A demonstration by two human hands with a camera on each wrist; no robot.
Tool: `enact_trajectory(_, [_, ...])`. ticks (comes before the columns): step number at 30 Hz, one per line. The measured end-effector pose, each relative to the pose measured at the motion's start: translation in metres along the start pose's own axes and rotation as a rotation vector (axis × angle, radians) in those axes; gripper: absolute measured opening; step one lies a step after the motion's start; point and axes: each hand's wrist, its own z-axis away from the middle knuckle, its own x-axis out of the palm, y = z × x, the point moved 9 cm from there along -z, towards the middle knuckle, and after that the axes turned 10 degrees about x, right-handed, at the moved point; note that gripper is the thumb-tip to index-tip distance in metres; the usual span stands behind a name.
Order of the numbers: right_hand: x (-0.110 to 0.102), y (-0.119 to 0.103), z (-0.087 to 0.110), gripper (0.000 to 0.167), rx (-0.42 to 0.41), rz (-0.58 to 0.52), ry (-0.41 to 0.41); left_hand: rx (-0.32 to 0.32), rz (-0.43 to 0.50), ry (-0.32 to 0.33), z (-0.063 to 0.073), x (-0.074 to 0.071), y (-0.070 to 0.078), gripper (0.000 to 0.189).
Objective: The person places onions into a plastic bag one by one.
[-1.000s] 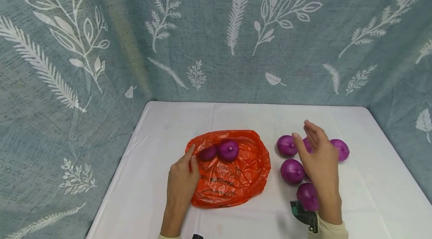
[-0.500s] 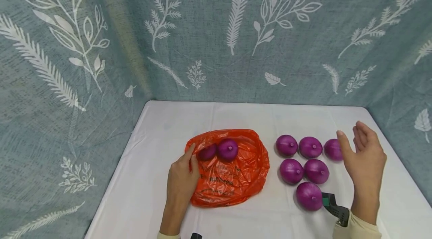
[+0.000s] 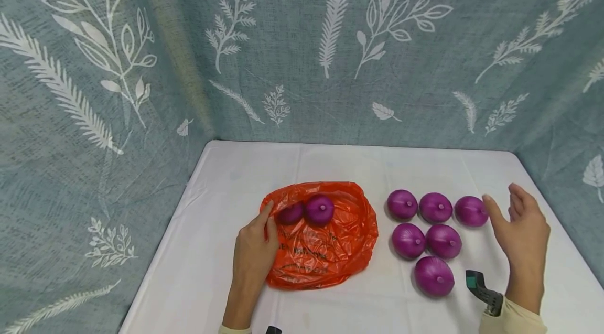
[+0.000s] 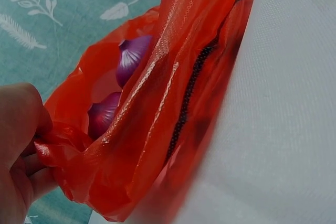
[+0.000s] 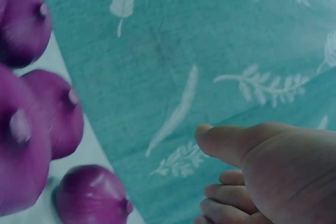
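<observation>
My left hand (image 3: 256,252) pinches the left edge of a red plastic bag (image 3: 325,266) between thumb and fingers. In the left wrist view the bag's rim (image 4: 68,148) is bunched in the grip. Two purple onions lie inside its mouth: one (image 3: 319,209) in plain sight, the other (image 3: 290,213) partly behind the bag's film. On the right, my right hand (image 3: 524,234) hovers with nothing in it, thumb apart from loosely bent fingers. Nearest to it is an onion (image 3: 471,212) at the end of the back row; in the right wrist view the thumb (image 5: 226,142) is apart from the onions.
Several more onions stand between bag and right hand, among them one at the back (image 3: 402,204), one in the middle (image 3: 443,241) and one in front (image 3: 434,276). All rest on a white-covered table (image 3: 226,176). A patterned blue-green cloth (image 3: 302,108) hangs behind it.
My right hand has moved right, from above the onions to beside them, uncovering those it hid. The left hand keeps its hold on the bag; the onions stay where they were.
</observation>
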Motion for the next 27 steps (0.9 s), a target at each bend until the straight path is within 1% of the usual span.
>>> enact_trajectory(4, [0.005,0.011,-0.005,0.083,0.000,0.040,-0.047,0.004,-0.005,0.001,0.000,0.001,0.001,0.040])
enact_trajectory(7, [0.011,0.017,-0.007,0.086,-0.016,0.083,-0.088,0.003,-0.008,-0.005,0.000,0.001,0.000,0.040])
enact_trajectory(11, [0.021,0.028,-0.012,0.091,-0.005,0.109,-0.139,0.006,-0.013,-0.010,0.000,0.002,0.000,0.041])
enact_trajectory(15, [0.028,0.037,-0.015,0.096,0.015,0.127,-0.169,0.010,-0.010,-0.010,0.000,0.002,0.000,0.041])
enact_trajectory(22, [0.040,0.044,-0.022,0.100,-0.004,0.168,-0.223,0.004,-0.008,-0.008,0.001,0.000,0.000,0.041])
enact_trajectory(27, [0.045,0.051,-0.026,0.105,0.022,0.210,-0.259,0.009,-0.005,-0.003,0.001,0.000,-0.001,0.041])
